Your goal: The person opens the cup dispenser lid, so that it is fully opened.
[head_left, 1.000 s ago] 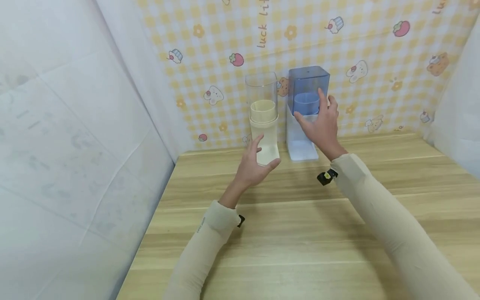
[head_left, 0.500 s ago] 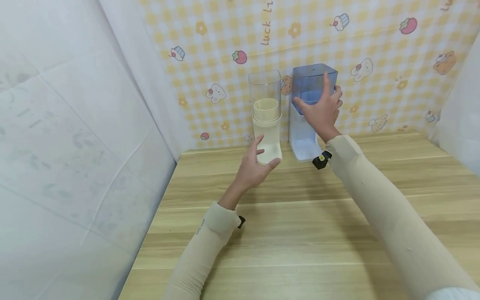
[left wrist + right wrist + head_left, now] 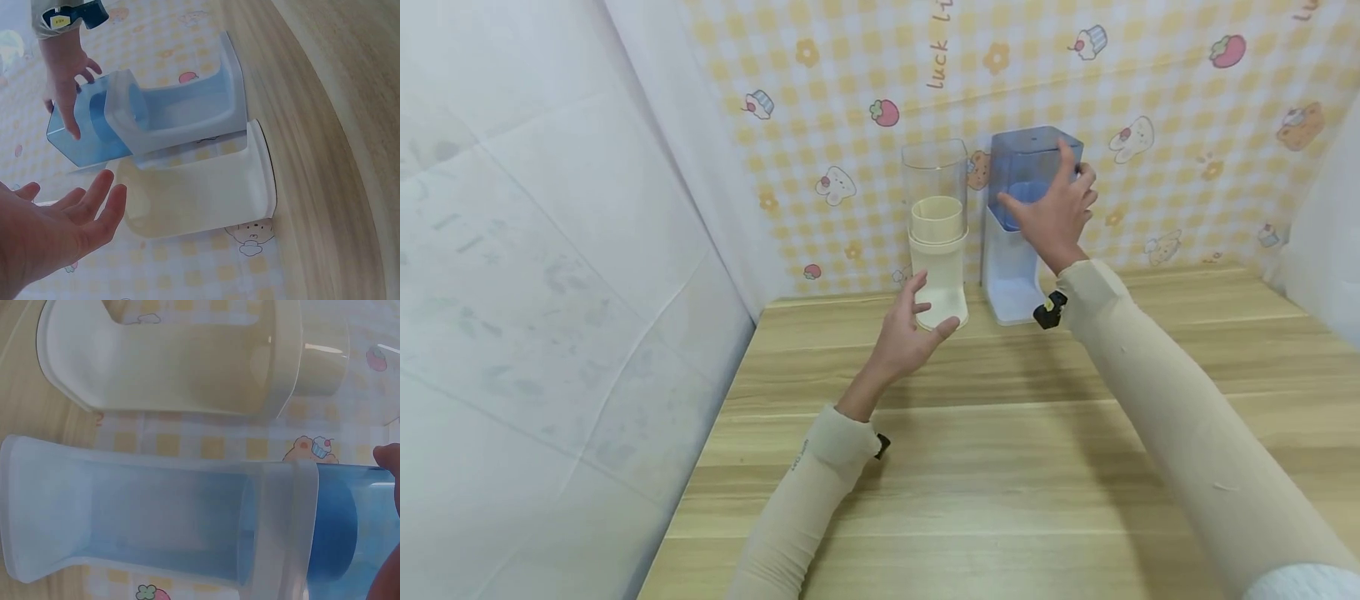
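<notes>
Two cup dispensers stand side by side against the back cloth. The right one has a white-blue base (image 3: 1011,271) and a see-through blue cover (image 3: 1018,158) with a blue ring inside. My right hand (image 3: 1060,215) holds this cover, thumb on its left side and fingers round the right; in the right wrist view the thumb (image 3: 390,459) lies at the cover's edge. The cream dispenser (image 3: 943,271) has a clear cover (image 3: 934,162). In front of it my left hand (image 3: 904,337) hovers with spread fingers, holding nothing; the left wrist view shows its fingers (image 3: 94,209) beside the cream body.
The wood-grain table (image 3: 970,483) runs up to a yellow checked cloth (image 3: 842,75) at the back. A white sheet (image 3: 550,250) hangs along the left side, and another white sheet (image 3: 1326,225) at the right.
My right hand has moved up from the lower front of the blue cover and closed round its upper part. The left hand stays nearly still. The head view has shifted slightly.
</notes>
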Demonstrator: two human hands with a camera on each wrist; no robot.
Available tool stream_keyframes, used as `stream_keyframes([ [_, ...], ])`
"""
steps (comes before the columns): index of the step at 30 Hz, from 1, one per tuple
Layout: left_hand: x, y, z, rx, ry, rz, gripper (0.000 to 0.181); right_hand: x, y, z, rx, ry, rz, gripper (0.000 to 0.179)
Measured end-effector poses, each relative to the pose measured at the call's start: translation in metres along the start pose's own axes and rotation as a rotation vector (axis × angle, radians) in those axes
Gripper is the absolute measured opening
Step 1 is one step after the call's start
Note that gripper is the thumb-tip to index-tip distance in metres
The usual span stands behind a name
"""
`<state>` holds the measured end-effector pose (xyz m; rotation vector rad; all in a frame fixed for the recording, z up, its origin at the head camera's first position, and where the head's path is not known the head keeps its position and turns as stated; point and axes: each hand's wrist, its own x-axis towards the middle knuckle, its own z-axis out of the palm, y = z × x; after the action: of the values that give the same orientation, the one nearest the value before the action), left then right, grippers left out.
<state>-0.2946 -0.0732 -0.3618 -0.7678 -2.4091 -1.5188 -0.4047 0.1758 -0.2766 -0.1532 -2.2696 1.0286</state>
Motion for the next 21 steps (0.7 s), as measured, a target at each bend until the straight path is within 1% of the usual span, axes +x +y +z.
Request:
stream_keyframes([
  [4,-0.0007,-0.0006,0.001,-0.012,-0.005,-0.013,0.082,0.0035,0.002,0.0005,0.024,-0.009,-0.005,0.104],
  [9,0.0005,-0.0005,0.0025,-0.029,-0.01,-0.026,0.083,0.0061,0.0041,0.0045,0.037,0.012,-0.03,0.109],
  [15,0.0013,0.0012,0.0039,-0.039,-0.017,-0.026,0.083,0.0076,0.0058,0.0048,0.033,0.049,-0.05,0.104],
  [21,-0.0011,0.0015,0.0032,-0.039,-0.024,-0.043,0.083,0.0051,0.0105,0.0029,0.03,0.058,-0.074,0.101],
])
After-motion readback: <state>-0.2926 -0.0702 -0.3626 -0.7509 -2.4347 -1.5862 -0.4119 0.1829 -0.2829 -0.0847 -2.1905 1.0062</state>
